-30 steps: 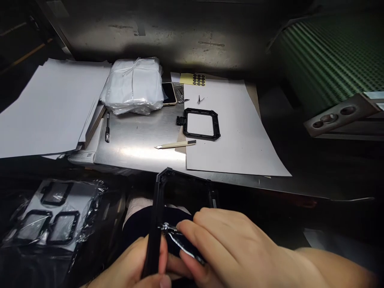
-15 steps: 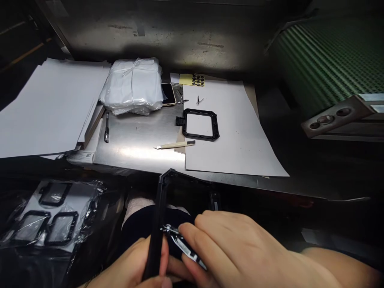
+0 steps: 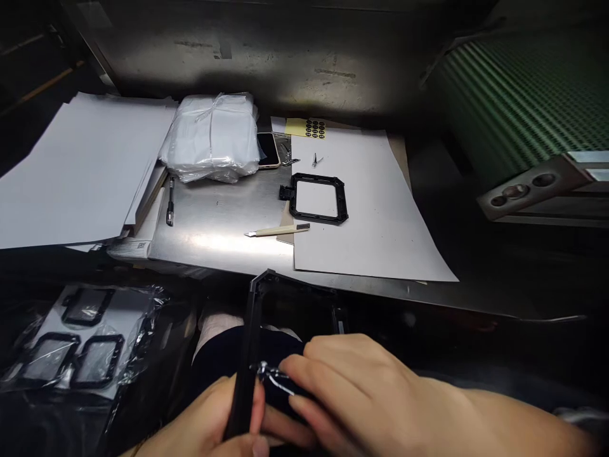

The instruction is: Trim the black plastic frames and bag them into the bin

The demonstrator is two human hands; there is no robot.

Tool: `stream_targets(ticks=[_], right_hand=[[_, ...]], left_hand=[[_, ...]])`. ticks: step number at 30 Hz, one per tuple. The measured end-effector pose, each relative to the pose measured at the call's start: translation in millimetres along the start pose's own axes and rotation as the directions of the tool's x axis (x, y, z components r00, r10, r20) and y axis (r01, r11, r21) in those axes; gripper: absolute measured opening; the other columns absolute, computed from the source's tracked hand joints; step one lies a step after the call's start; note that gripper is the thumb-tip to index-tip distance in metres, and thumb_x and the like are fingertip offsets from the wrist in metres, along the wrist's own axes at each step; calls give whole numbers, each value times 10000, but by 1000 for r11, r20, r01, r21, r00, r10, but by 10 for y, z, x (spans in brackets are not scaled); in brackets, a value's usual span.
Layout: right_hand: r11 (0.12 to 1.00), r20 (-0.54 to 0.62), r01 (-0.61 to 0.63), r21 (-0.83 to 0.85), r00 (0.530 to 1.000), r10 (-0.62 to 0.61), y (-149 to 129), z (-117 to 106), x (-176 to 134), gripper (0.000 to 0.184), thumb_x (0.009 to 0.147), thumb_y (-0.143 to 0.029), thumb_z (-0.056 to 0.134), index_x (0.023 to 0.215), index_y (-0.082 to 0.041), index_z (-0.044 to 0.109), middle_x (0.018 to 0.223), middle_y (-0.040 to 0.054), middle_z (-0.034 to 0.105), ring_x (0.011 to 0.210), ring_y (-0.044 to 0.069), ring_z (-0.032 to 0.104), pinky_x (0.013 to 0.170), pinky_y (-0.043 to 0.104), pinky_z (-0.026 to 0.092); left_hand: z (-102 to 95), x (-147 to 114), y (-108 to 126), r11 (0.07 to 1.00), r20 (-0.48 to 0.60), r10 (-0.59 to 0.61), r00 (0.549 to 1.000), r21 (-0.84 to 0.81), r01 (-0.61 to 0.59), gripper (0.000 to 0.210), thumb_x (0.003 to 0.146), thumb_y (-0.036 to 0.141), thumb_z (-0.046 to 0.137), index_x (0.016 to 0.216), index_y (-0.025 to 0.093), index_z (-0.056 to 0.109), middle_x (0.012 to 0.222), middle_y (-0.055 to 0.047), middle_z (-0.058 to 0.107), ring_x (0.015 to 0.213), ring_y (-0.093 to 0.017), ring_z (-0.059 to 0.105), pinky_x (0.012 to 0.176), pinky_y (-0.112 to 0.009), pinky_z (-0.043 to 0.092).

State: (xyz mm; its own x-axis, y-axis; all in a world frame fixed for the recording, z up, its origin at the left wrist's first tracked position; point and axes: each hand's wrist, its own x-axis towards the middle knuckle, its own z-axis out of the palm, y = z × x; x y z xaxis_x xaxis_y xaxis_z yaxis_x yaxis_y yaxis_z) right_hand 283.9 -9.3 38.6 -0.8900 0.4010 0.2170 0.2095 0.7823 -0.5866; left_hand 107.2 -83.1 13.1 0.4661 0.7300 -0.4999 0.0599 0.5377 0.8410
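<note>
My left hand [image 3: 216, 416] is closed around the lower left side of a black plastic frame [image 3: 247, 343], held up in front of the table's edge. Pinched in my right hand [image 3: 366, 393] is a small shiny metal nail clipper [image 3: 273, 371]. Its tip touches, or is very close to, the inner edge of the frame's left side. Part of the clipper is hidden by my fingers. A second black frame [image 3: 341, 200] with a small tab on its left lies on white paper on the table.
A cream-handled craft knife [image 3: 276, 231] lies near the table's front. Behind it are wrapped plastic bags [image 3: 212, 136], a phone [image 3: 269, 151] and a sticker sheet [image 3: 297, 125]. A pen [image 3: 170, 202] lies beside stacked paper [image 3: 85, 171]. Bagged frames [image 3: 98, 362] sit lower left; a green conveyor belt [image 3: 533, 95] is right.
My right hand has shifted slightly left, and the clipper has turned in its fingers, showing less of its handle. The held frame has barely moved. Nothing on the table has changed.
</note>
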Motion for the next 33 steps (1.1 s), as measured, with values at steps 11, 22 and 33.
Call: stream_targets(ticks=[11, 22, 33], right_hand=[[998, -132, -12, -68, 991, 3, 95, 50, -40, 162, 786, -160, 421, 766, -75, 557, 595, 30, 531, 526, 114, 459, 488, 239, 411], [990, -115, 12, -138, 993, -28, 51, 66, 77, 225, 808, -187, 423, 708, -72, 590, 559, 23, 515, 493, 110, 437, 438, 231, 383], [974, -91, -29, -224, 996, 9, -38, 60, 27, 321, 881, -193, 276, 736, -136, 556, 605, 13, 549, 505, 96, 484, 468, 222, 391]], left_hand=[[15, 13, -45, 972, 67, 68, 995, -230, -51, 237, 752, 307, 471, 902, 305, 654, 1017, 21, 636, 946, -224, 560, 837, -315, 414], [-6, 36, -21, 977, 37, 152, 988, -159, -144, 250, 746, 236, 487, 918, 330, 642, 896, 49, 666, 831, -168, 581, 794, -248, 431], [-44, 54, -37, 976, 77, 215, 973, -9, -215, 291, 752, 215, 459, 949, 340, 634, 966, 49, 658, 897, -204, 574, 821, -279, 416]])
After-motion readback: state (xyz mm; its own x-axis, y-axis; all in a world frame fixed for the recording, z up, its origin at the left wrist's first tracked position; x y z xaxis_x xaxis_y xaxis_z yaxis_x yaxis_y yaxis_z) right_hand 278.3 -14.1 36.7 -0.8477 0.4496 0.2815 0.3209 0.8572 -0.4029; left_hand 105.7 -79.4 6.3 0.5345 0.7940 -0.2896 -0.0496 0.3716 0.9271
